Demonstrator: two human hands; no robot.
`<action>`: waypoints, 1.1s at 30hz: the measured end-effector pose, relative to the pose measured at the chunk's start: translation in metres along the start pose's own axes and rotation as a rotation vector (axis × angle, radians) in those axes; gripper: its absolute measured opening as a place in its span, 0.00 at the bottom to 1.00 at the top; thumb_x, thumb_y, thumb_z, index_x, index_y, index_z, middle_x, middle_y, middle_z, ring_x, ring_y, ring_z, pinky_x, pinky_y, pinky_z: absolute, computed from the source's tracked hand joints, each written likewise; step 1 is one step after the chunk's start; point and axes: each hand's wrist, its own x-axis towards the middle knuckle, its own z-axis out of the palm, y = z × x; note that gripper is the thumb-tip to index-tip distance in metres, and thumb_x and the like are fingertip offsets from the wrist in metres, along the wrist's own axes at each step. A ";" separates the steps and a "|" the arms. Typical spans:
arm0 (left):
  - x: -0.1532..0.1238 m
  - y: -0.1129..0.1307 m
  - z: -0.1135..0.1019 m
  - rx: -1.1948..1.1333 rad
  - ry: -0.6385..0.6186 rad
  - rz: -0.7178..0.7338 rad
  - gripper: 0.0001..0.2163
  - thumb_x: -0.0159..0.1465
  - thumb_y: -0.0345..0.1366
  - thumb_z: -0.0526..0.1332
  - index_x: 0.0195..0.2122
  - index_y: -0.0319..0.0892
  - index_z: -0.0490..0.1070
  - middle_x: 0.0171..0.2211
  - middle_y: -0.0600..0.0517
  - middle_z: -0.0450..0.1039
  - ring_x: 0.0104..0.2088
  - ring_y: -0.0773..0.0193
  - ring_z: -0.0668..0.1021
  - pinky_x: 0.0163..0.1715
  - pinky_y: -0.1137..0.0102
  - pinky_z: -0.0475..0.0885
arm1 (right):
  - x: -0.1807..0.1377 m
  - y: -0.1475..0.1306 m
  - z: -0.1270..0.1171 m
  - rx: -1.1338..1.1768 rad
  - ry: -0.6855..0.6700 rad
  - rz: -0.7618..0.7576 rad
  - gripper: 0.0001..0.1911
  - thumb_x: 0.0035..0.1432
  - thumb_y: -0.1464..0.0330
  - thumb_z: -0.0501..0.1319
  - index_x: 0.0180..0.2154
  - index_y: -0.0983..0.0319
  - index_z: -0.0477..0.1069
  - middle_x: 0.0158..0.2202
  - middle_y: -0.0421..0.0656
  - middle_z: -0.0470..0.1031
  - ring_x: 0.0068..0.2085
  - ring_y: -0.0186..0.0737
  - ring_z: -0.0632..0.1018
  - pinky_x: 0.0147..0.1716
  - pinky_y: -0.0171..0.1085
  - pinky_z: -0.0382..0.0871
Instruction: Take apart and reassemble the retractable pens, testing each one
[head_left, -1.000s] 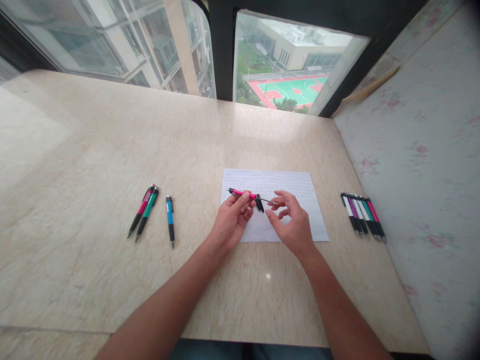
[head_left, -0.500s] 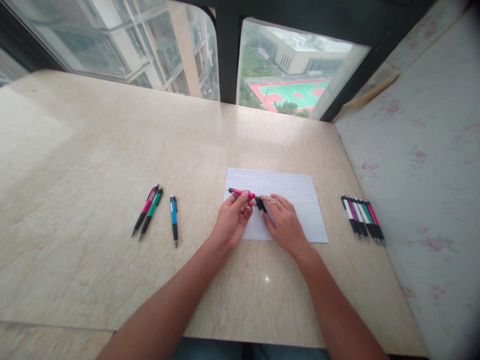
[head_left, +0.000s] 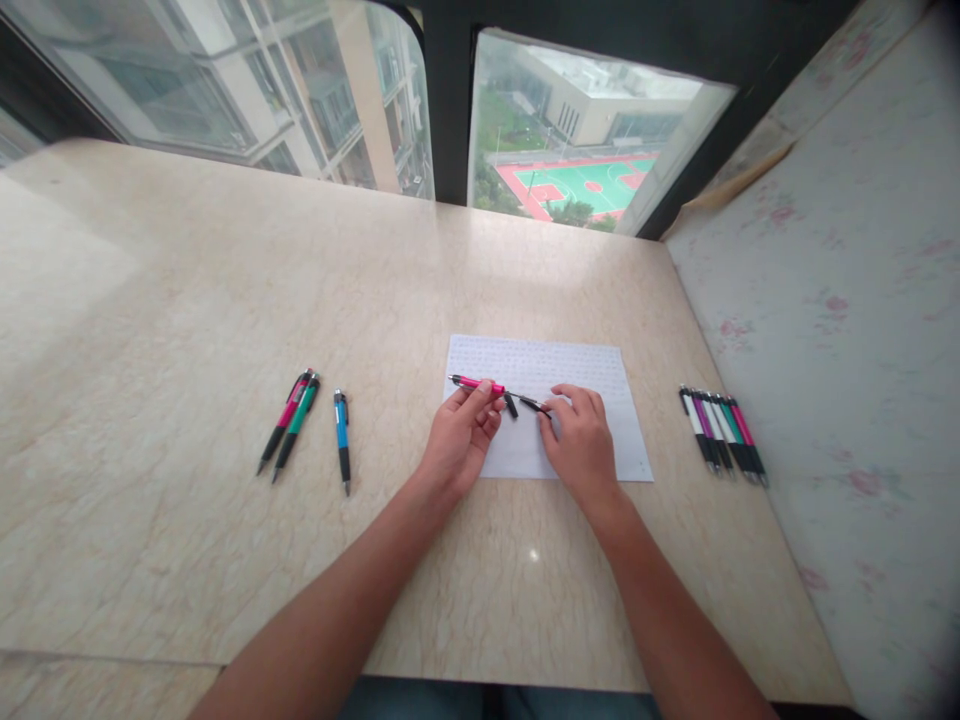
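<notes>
**Pink pen in pieces over the sheet**

The pink pen barrel (head_left: 474,382) lies nearly level, its far end pointing toward the desk's (head_left: 225,300) left edge, pinched by the left hand (head_left: 457,440). A thin refill (head_left: 523,399) runs from its open end toward the right. The black grip section (head_left: 534,404) sits along that refill, apart from the barrel, at the right hand's (head_left: 581,445) fingertips. Another small black piece (head_left: 511,404) shows just beside the barrel's open end. All are over the written sheet (head_left: 577,365), right of the desk's middle.

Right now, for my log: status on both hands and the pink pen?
Left hand pinches pink pen barrel. Right hand pinches black front piece, apart from barrel, over paper. Small black part between them.
</notes>
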 end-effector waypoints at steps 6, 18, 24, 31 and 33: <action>0.001 0.003 0.000 0.001 0.006 0.021 0.09 0.54 0.32 0.72 0.33 0.37 0.74 0.31 0.52 0.75 0.28 0.74 0.76 0.26 0.81 0.71 | 0.002 0.000 -0.008 0.337 0.041 0.199 0.07 0.62 0.67 0.58 0.38 0.60 0.73 0.39 0.47 0.78 0.41 0.46 0.77 0.44 0.48 0.73; 0.003 0.005 -0.002 0.008 0.023 0.046 0.09 0.54 0.31 0.72 0.34 0.37 0.75 0.32 0.52 0.76 0.29 0.74 0.76 0.27 0.81 0.70 | 0.002 -0.008 -0.029 0.774 0.265 0.369 0.07 0.59 0.62 0.63 0.36 0.59 0.74 0.32 0.42 0.75 0.33 0.38 0.76 0.33 0.39 0.73; 0.002 0.003 -0.002 0.027 0.021 0.039 0.09 0.54 0.31 0.72 0.34 0.37 0.75 0.33 0.51 0.76 0.30 0.73 0.76 0.26 0.81 0.70 | 0.001 -0.013 -0.028 0.670 0.230 0.252 0.04 0.60 0.66 0.62 0.36 0.58 0.74 0.34 0.43 0.76 0.36 0.40 0.77 0.37 0.41 0.74; -0.004 -0.005 0.000 0.104 -0.039 0.017 0.10 0.54 0.33 0.72 0.36 0.37 0.76 0.34 0.50 0.76 0.32 0.72 0.77 0.29 0.80 0.71 | 0.000 -0.015 -0.025 0.598 0.182 0.169 0.04 0.60 0.67 0.61 0.38 0.57 0.74 0.35 0.43 0.77 0.37 0.41 0.78 0.38 0.42 0.74; -0.007 -0.007 0.001 0.121 -0.052 -0.010 0.10 0.54 0.34 0.72 0.36 0.37 0.76 0.34 0.50 0.76 0.32 0.71 0.78 0.30 0.80 0.71 | 0.000 -0.016 -0.024 0.605 0.174 0.161 0.04 0.60 0.67 0.62 0.38 0.57 0.75 0.35 0.43 0.78 0.37 0.41 0.78 0.38 0.42 0.75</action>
